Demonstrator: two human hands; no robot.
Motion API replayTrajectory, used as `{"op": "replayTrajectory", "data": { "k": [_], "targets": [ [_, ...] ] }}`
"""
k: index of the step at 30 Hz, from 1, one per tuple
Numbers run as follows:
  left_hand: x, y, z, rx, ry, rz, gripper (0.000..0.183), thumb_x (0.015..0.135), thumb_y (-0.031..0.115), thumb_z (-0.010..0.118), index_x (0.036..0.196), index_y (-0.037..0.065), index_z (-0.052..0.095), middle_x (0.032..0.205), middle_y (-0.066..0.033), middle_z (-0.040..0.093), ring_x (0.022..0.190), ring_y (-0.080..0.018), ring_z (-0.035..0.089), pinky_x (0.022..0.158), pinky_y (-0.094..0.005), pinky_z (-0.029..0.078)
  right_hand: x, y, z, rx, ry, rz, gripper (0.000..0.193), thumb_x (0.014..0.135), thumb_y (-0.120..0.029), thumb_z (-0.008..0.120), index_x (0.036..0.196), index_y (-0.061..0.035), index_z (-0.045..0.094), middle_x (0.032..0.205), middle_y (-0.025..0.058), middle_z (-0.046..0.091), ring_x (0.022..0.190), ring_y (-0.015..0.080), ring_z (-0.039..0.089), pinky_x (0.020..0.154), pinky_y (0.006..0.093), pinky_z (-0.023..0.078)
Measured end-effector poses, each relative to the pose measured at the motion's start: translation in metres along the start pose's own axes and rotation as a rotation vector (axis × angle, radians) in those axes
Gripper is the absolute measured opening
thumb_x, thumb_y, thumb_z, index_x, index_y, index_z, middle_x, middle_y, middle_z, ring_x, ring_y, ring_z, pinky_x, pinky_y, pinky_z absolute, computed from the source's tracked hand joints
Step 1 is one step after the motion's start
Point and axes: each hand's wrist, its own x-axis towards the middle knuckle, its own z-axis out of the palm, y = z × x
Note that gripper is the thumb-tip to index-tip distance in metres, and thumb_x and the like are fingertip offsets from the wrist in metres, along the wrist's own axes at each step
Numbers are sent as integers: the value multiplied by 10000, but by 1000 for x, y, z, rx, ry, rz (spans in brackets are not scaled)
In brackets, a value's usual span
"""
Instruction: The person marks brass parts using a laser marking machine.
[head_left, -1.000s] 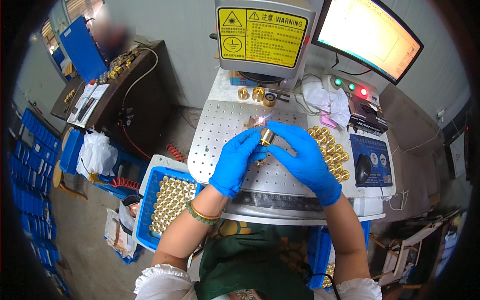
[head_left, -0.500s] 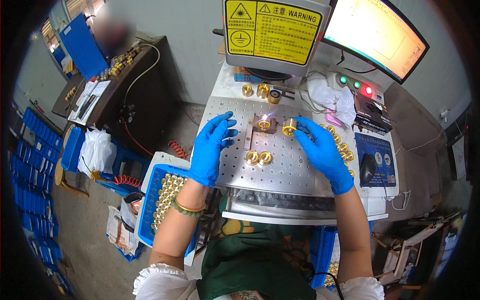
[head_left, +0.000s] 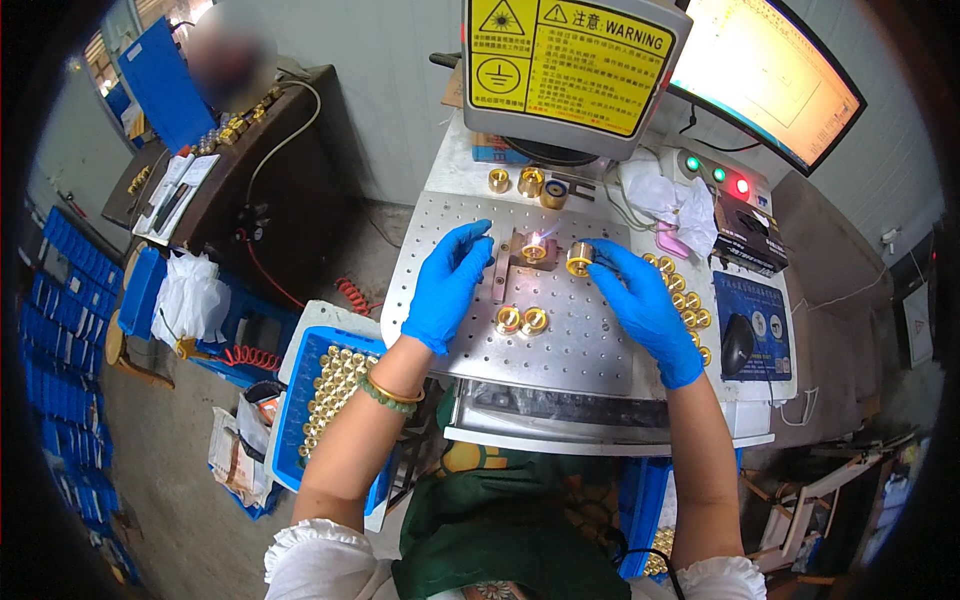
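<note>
My right hand (head_left: 645, 305), in a blue glove, grips a brass ring-shaped fitting (head_left: 579, 259) between thumb and fingers, just above the perforated metal plate (head_left: 580, 360). My left hand (head_left: 450, 285), also gloved in blue, is empty with fingers stretched out, beside a metal stop bar (head_left: 501, 272). Between the hands, another brass fitting (head_left: 535, 250) sits at a small fixture, with a bright violet-white glow on it. Two brass fittings (head_left: 521, 320) stand side by side on the plate nearer to me.
Above the plate hangs the laser machine's head (head_left: 570, 65) with a yellow warning label. More brass fittings (head_left: 692, 300) line the plate's right side, beside a black mouse (head_left: 738, 342). A blue crate (head_left: 290, 425) of brass parts stands at left. A monitor (head_left: 770, 80) is at upper right.
My left hand has moved right, closer to the stop bar, its fingers now nearer together. My right hand still holds its fitting in about the same place. The view has shifted slightly.
</note>
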Motion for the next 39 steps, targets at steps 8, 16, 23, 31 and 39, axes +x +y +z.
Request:
{"op": "replayTrajectory", "data": {
  "k": [8, 16, 23, 31, 39],
  "targets": [
    [29, -27, 1, 480, -26, 245, 553, 839, 221, 702, 1334, 81, 497, 1203, -123, 559, 1031, -224, 559, 905, -342, 464, 10, 15, 8, -61, 7, -67, 359, 920, -181, 577, 1213, 27, 562, 1107, 193, 637, 1015, 269, 623, 883, 347, 478],
    [52, -37, 10, 827, -125, 530, 693, 720, 225, 783, 1321, 50, 483, 1202, -184, 544, 1050, -348, 549, 925, -403, 458, 21, 25, 14, -87, -13, -46, 359, 918, -174, 572, 1208, 38, 561, 1110, 203, 639, 1019, 258, 628, 881, 344, 478],
    [57, -33, 22, 848, -147, 498, 704, 691, 240, 801, 1293, 28, 502, 1165, -198, 563, 1029, -382, 551, 909, -411, 460, 28, 29, 17, -122, -4, -82, 326, 907, -165, 573, 1167, 31, 574, 1067, 229, 640, 987, 348, 620, 857, 394, 479],
    [62, -35, 27, 862, -111, 543, 638, 717, 337, 772, 1246, 58, 548, 1162, -168, 579, 1057, -359, 550, 920, -427, 461, 36, 39, 29, -155, 60, -154, 297, 889, -167, 579, 1120, 20, 582, 1008, 226, 642, 930, 403, 609, 818, 436, 481],
    [17, -34, 4, 293, 77, 210, 395, 782, 218, 753, 1130, 79, 630, 992, -82, 632, 882, -196, 599, 802, -319, 497, 48, 54, 60, -244, 180, -278, 277, 862, -172, 615, 1093, -20, 615, 1066, 195, 636, 969, 381, 599, 855, 433, 477]
  ]
}}
